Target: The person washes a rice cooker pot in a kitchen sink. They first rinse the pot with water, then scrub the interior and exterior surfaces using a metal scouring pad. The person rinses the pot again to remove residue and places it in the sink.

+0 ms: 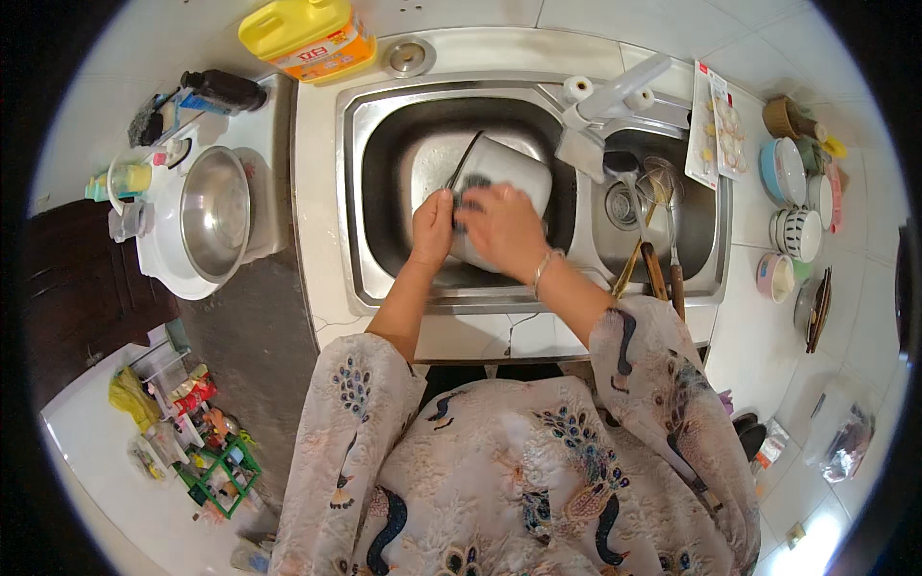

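Two hands meet over the large left basin of a steel double sink (351, 192), both busy with a pale metal pot (509, 168) tipped on its side there, its open mouth turned left.

Going left to right: on the far left a white stand carries a steel mixing bowl (216, 211), which looks empty, with a small lidded jar (130, 178) and a dark bottle (226, 88) beyond it. A yellow jug (307, 38) sits on the counter at the far left corner of the sink.

The left hand (434, 228) grips the near rim of the pot, fingers curled over the edge. The right hand (504, 230) lies across the pot's wall, fingers bent and pressing a dark scrubbing pad (471, 192) against the metal near the mouth. Whether the pot holds water I cannot tell.

A white faucet (615, 91) reaches over the divider. The smaller right basin holds a whisk and wooden-handled utensils (658, 254) leaning against its near edge. On the right counter stand stacked bowls (797, 230), a blue one (783, 168) farther back, and a pink one (773, 274) nearer.

As a judgement: the tilted pot is likely wet and slick, so hard scrubbing could make it twist out of the left hand's grip and bang into the basin. A wide swing might also knock the faucet.
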{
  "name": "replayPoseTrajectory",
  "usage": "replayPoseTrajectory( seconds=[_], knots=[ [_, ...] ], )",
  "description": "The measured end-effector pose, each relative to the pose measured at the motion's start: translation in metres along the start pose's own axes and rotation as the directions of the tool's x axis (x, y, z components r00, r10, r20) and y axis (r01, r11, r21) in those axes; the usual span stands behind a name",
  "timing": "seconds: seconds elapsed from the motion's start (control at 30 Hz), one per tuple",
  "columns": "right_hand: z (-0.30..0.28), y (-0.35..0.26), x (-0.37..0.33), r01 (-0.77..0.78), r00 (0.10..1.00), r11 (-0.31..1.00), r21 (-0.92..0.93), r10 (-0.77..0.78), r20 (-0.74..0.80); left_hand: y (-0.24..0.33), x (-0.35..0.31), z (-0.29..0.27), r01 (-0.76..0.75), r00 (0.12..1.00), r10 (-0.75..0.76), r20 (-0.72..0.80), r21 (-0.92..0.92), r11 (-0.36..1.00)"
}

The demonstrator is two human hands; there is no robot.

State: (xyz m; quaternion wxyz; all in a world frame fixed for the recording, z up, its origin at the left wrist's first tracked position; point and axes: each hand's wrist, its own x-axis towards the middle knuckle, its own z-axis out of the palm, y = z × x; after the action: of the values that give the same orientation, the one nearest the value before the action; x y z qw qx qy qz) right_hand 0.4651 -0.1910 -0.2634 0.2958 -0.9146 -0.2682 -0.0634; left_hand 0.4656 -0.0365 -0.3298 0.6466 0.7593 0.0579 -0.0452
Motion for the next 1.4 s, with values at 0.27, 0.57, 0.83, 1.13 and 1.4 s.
replayPoseTrajectory(
  seconds=[0.27, 0.57, 0.83, 1.13, 1.4],
  knots=[
    [0.009, 0.050, 0.015, -0.247, 0.958, 0.968, -0.032, 0.239, -0.157, -0.001, 0.000, -0.013, 0.003, 1.000, -0.007, 0.021, 0.213, 0.977],
    [0.008, 0.057, 0.026, -0.351, 0.925, 0.933, -0.080, 0.333, -0.181, -0.001, 0.002, -0.008, -0.063, 0.997, 0.071, -0.018, 0.284, 0.957],
    [0.007, 0.016, 0.025, -0.202, 0.979, 0.979, -0.006, 0.202, -0.022, -0.002, 0.004, -0.008, -0.073, 0.997, 0.079, -0.015, 0.255, 0.964],
    [0.014, 0.006, 0.002, -0.148, 0.989, 0.987, -0.054, 0.149, 0.013, -0.006, 0.003, -0.007, -0.076, 0.997, 0.070, 0.033, 0.269, 0.960],
    [0.001, 0.064, -0.012, -0.396, 0.894, 0.916, 0.054, 0.399, -0.205, 0.001, 0.003, -0.007, -0.081, 0.996, 0.072, 0.043, 0.286, 0.955]
  ],
)
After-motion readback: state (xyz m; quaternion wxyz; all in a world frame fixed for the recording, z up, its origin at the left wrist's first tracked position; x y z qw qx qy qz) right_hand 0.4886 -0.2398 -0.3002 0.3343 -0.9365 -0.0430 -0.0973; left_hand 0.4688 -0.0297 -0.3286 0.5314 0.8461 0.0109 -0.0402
